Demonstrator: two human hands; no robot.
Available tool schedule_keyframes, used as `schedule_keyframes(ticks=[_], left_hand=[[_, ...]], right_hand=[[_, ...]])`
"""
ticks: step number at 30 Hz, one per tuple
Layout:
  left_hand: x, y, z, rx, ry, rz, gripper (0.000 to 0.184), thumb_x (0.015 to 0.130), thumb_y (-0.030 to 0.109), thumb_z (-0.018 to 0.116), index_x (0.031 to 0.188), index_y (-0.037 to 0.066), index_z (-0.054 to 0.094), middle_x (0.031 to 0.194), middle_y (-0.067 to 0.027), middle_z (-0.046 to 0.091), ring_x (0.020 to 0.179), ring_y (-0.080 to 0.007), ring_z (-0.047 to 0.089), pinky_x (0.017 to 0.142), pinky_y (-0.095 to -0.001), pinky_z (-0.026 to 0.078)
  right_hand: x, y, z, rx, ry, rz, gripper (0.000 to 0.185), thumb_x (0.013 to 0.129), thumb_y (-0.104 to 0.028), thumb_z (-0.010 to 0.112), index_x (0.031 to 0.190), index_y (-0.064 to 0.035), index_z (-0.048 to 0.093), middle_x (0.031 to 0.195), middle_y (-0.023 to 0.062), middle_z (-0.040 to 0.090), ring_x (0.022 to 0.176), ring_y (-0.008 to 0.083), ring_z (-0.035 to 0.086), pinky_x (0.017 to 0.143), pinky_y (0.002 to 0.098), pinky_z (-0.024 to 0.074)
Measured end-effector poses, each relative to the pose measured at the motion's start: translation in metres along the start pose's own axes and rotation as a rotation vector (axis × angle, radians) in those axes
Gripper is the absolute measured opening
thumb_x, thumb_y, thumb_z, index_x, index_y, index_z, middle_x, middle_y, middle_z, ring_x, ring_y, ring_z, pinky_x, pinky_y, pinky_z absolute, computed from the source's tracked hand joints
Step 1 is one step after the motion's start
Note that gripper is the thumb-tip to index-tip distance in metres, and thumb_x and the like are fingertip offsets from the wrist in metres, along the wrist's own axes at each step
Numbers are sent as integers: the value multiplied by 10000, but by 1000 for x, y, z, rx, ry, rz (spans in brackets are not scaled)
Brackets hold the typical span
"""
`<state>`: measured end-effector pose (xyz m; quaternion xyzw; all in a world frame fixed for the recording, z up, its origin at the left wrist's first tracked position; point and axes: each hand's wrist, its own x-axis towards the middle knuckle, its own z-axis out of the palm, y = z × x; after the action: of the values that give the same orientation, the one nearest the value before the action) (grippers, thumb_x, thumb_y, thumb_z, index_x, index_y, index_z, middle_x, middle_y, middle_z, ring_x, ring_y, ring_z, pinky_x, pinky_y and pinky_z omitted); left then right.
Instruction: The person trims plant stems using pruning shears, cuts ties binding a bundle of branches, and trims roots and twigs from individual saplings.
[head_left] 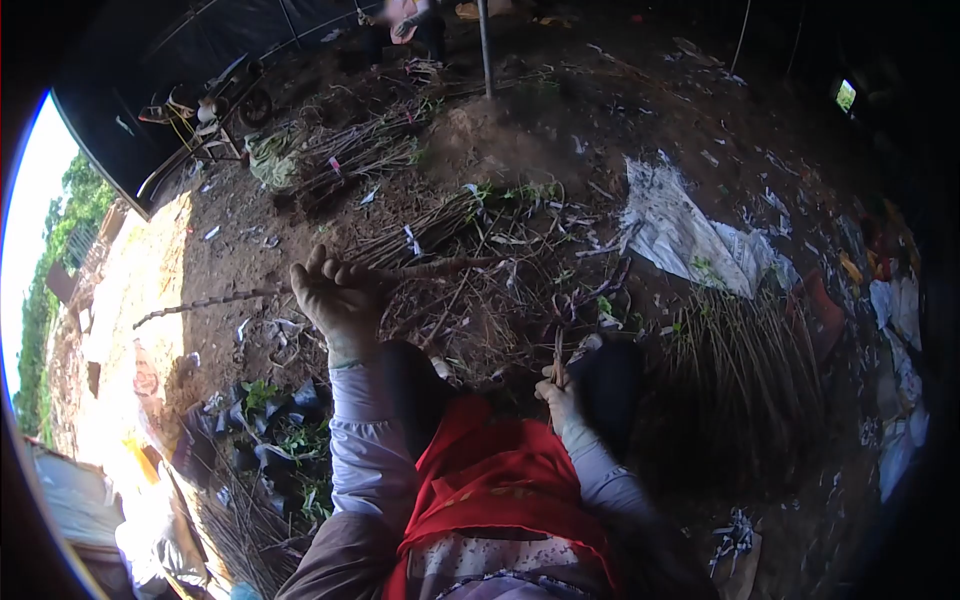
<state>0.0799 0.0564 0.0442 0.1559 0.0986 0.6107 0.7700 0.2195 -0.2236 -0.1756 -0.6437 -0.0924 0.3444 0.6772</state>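
My left hand (335, 300), gloved, is raised out in front of me with its fingers curled around a long knobbly stem (215, 299). That stem lies roughly level, and its thin end points left toward the bright doorway. On the other side of the fist, a thicker brownish length (440, 268) runs right; I cannot tell whether it is the same piece. Close to my right knee, my right hand (563, 397) is closed around several short pale stems (558, 355) that stick up from its grip. Beneath both hands lie loose twigs (490, 330) on the soil.
Tied bundles of cut stems (430, 225) lie ahead. More upright stems (740, 360) stand to my right beside a dirty white sheet (690, 230). Leafy cuttings and black bags (275, 420) sit at left. A metal post (487, 50), a cart (225, 110) and another person (405, 20) are farther off.
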Motion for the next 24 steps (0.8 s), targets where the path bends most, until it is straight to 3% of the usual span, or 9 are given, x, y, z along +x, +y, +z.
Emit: schedule_keyframes(ticks=[5,6,9,12,15,18,24], left_hand=[[3,13,-9,-189,-113,-56,422,945,403,409,971,7,553,616,13,365,541,-111,339,525,-277,336],[6,14,-14,-214,-177,-77,425,947,399,404,972,0,550,614,13,354,541,-110,335,526,-277,334],[-1,10,-16,-248,-173,-110,421,948,390,402,966,-4,549,610,14,348,542,-110,333,531,-278,333],[-7,5,-17,-243,-112,-127,413,949,377,397,958,-6,551,613,16,348,546,-112,330,545,-285,341],[-8,0,-21,-237,-82,-132,418,948,375,391,962,-12,548,622,17,356,553,-116,338,561,-291,351],[-16,-3,-18,-238,-28,-157,423,949,379,376,987,-7,543,644,2,374,582,-129,362,575,-306,364],[-19,-8,-32,-174,4,-196,466,957,394,317,1084,-11,508,731,-43,499,672,-168,490,647,-347,436]], right_hand=[[6,11,-4,74,-6,-83,352,770,3,540,1117,-14,483,691,-21,461,551,56,443,503,199,371],[-1,-5,5,36,3,-113,352,783,23,512,1130,-22,470,665,-51,413,517,31,383,464,176,304],[15,-1,9,-231,35,-262,173,760,-45,554,928,-57,515,667,-1,448,575,113,440,530,285,374],[16,-38,29,-254,-23,-329,110,748,-61,568,839,-65,504,669,37,456,598,153,458,566,329,399],[9,-83,51,-140,-84,-301,171,728,-16,555,883,-52,491,712,36,462,634,150,454,610,320,413],[28,-79,55,-260,-131,-436,270,756,18,560,1022,-8,522,866,38,524,629,79,474,522,229,401],[20,-100,65,-218,-177,-427,296,726,25,562,1018,0,522,854,31,523,648,72,475,536,230,404]])
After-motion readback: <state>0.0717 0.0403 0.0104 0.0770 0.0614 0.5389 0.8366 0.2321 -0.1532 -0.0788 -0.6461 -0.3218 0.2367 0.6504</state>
